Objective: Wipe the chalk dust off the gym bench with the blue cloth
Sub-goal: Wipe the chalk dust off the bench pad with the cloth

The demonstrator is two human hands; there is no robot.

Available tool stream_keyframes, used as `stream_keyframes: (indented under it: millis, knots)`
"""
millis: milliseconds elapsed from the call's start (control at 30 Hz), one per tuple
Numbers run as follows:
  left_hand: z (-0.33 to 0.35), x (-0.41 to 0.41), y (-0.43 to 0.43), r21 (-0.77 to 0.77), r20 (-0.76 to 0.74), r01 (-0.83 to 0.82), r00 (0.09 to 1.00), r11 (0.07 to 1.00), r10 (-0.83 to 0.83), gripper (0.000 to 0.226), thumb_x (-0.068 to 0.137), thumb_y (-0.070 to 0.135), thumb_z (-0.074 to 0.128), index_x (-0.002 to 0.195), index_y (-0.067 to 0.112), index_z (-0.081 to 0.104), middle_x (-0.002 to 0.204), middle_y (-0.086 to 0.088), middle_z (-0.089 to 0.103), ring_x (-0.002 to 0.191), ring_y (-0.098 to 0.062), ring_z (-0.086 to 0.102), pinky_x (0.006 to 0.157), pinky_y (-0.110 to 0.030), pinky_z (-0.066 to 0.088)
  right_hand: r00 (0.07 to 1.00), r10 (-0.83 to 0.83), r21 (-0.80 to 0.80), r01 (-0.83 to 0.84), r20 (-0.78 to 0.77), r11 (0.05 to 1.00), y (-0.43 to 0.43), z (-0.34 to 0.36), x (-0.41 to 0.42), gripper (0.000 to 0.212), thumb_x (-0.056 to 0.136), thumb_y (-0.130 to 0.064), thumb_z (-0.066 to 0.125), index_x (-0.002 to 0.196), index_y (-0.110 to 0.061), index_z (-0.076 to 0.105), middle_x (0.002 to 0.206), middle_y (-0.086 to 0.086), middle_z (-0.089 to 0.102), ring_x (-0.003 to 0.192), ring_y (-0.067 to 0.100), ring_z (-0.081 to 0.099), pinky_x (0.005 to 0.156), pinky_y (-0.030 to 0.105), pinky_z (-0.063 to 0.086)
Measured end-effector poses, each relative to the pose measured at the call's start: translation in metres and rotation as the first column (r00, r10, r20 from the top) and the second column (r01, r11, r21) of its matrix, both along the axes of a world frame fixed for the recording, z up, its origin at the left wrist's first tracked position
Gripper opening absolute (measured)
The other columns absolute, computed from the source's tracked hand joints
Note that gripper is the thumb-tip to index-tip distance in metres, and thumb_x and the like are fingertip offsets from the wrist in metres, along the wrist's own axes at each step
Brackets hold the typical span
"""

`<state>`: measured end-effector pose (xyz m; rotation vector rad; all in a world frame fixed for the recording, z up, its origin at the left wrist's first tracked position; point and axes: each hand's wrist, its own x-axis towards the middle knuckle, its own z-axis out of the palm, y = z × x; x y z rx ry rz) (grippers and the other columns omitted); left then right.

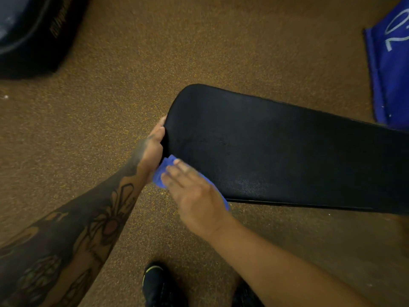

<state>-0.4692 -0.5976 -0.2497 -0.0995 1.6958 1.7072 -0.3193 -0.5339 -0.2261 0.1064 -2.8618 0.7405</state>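
Note:
A black padded gym bench point(276, 147) stretches from the centre to the right edge, with faint pale speckling on its near part. My right hand point(194, 191) lies flat on the blue cloth point(162, 171), pressing it onto the bench's near left corner; most of the cloth is hidden under the palm. My left hand point(155, 145) holds the rounded left end of the bench, its fingers curled round the edge and mostly hidden behind the pad.
Speckled brown rubber floor point(132, 63) surrounds the bench. A large black tyre-like object point(35, 32) lies at the top left. A blue bag or mat point(391, 63) with white lettering sits at the top right. My black shoe point(155, 284) is at the bottom.

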Motion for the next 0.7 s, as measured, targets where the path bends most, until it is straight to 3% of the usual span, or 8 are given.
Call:
stream_keyframes:
  millis: [167,267,333,400,467,567,633,700]
  knots:
    - [-0.005,-0.004,0.000,0.000,0.058,0.019,0.998,1.000,-0.019,0.047,0.103,0.041,0.034,0.143,0.022,0.050,0.143,-0.005,0.058,0.131,-0.019,0.055,0.116,-0.043,0.037,0.880,-0.476,-0.018,0.475,-0.014,0.880,0.046,0.003,-0.053,0.045,0.081,0.000,0.038,0.117,0.001,0.064,0.124,0.021,0.063,0.120,0.038,0.056,0.095,0.044,0.049]
    - [0.008,-0.003,0.008,-0.230,-0.152,-0.010,0.988,0.973,-0.026,0.049,0.098,0.044,0.038,0.140,0.024,0.054,0.144,0.005,0.055,0.131,-0.012,0.051,0.113,-0.025,0.032,0.878,-0.458,0.016,0.460,0.140,0.888,0.057,0.009,-0.076,0.047,0.086,0.005,0.044,0.131,-0.003,0.054,0.142,0.016,0.049,0.137,0.034,0.038,0.106,0.043,0.039]
    - [0.019,-0.004,0.014,-0.386,-0.354,-0.100,0.934,0.917,-0.047,0.042,0.104,0.034,0.038,0.139,0.016,0.054,0.136,0.002,0.055,0.127,-0.014,0.048,0.099,-0.015,0.029,0.914,-0.363,0.001,0.368,0.180,0.930,0.060,0.016,-0.082,0.046,0.094,-0.006,0.043,0.139,-0.007,0.045,0.149,0.013,0.042,0.143,0.032,0.026,0.113,0.046,0.030]
    - [0.030,-0.006,0.017,-0.440,-0.529,-0.169,0.842,0.882,-0.103,0.042,0.101,0.037,0.044,0.135,0.013,0.054,0.137,-0.007,0.054,0.128,-0.024,0.048,0.106,-0.030,0.033,0.905,-0.390,-0.087,0.408,0.170,0.909,0.061,0.027,-0.074,0.044,0.098,-0.023,0.042,0.140,-0.011,0.044,0.147,0.011,0.044,0.142,0.031,0.028,0.114,0.048,0.024]
    - [0.042,-0.007,0.019,-0.553,-0.622,-0.109,0.714,0.826,-0.322,0.049,0.092,0.049,0.048,0.132,0.020,0.055,0.135,-0.006,0.054,0.126,-0.025,0.045,0.108,-0.044,0.034,0.814,-0.574,-0.099,0.580,0.087,0.809,0.063,0.040,-0.057,0.037,0.095,-0.028,0.043,0.125,-0.011,0.056,0.129,0.011,0.058,0.127,0.032,0.044,0.103,0.050,0.038]
    - [0.053,-0.012,0.034,-0.681,-0.584,0.064,0.554,0.730,-0.593,0.054,0.086,0.059,0.056,0.129,0.027,0.056,0.133,0.001,0.058,0.126,-0.023,0.047,0.105,-0.046,0.032,0.618,-0.734,0.095,0.743,0.281,0.662,0.063,0.048,-0.026,0.029,0.091,-0.037,0.050,0.109,-0.015,0.055,0.112,0.005,0.058,0.108,0.029,0.048,0.085,0.044,0.042]
    - [0.058,-0.016,0.046,-0.764,-0.498,0.139,0.493,0.630,-0.713,0.062,0.085,0.058,0.063,0.137,0.028,0.051,0.140,0.001,0.054,0.133,-0.024,0.043,0.108,-0.049,0.029,0.546,-0.700,0.078,0.761,0.460,0.644,0.058,0.051,-0.013,0.036,0.089,-0.046,0.052,0.108,-0.015,0.051,0.109,0.004,0.059,0.106,0.027,0.051,0.084,0.042,0.041]
    - [0.061,-0.023,0.054,-0.818,-0.389,0.199,0.500,0.540,-0.774,0.075,0.083,0.058,0.067,0.145,0.024,0.042,0.148,-0.001,0.049,0.139,-0.027,0.037,0.113,-0.051,0.026,0.514,-0.650,-0.018,0.792,0.559,0.610,0.054,0.050,-0.009,0.038,0.087,-0.048,0.056,0.104,-0.015,0.049,0.102,0.003,0.061,0.099,0.026,0.055,0.078,0.038,0.044]
